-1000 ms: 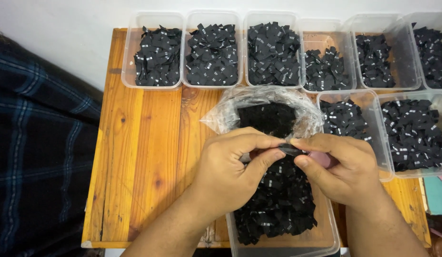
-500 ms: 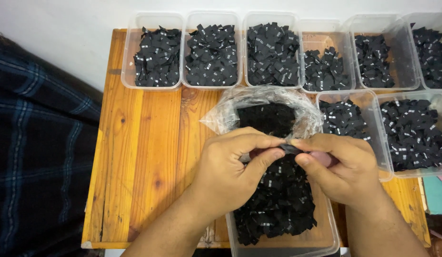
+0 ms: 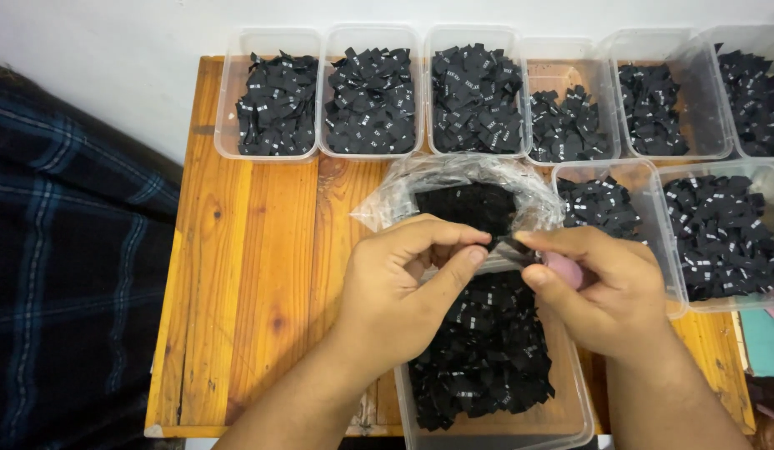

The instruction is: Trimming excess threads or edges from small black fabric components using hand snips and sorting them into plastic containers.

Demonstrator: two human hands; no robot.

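My left hand (image 3: 408, 279) and my right hand (image 3: 599, 283) meet over a clear plastic tub (image 3: 574, 417) heaped with small black fabric labels (image 3: 487, 358). Between the thumbs and forefingers of both hands is pinched one small black label (image 3: 505, 243). Something pink (image 3: 563, 270) shows inside the curl of my right fingers. Behind the hands lies an open clear plastic bag (image 3: 453, 179) with more black labels in it.
A row of several clear tubs (image 3: 274, 37) filled with black labels lines the far edge of the wooden table (image 3: 253, 275). Two more such tubs (image 3: 741, 171) stand at the right. Dark plaid cloth (image 3: 70, 267) lies left of the table.
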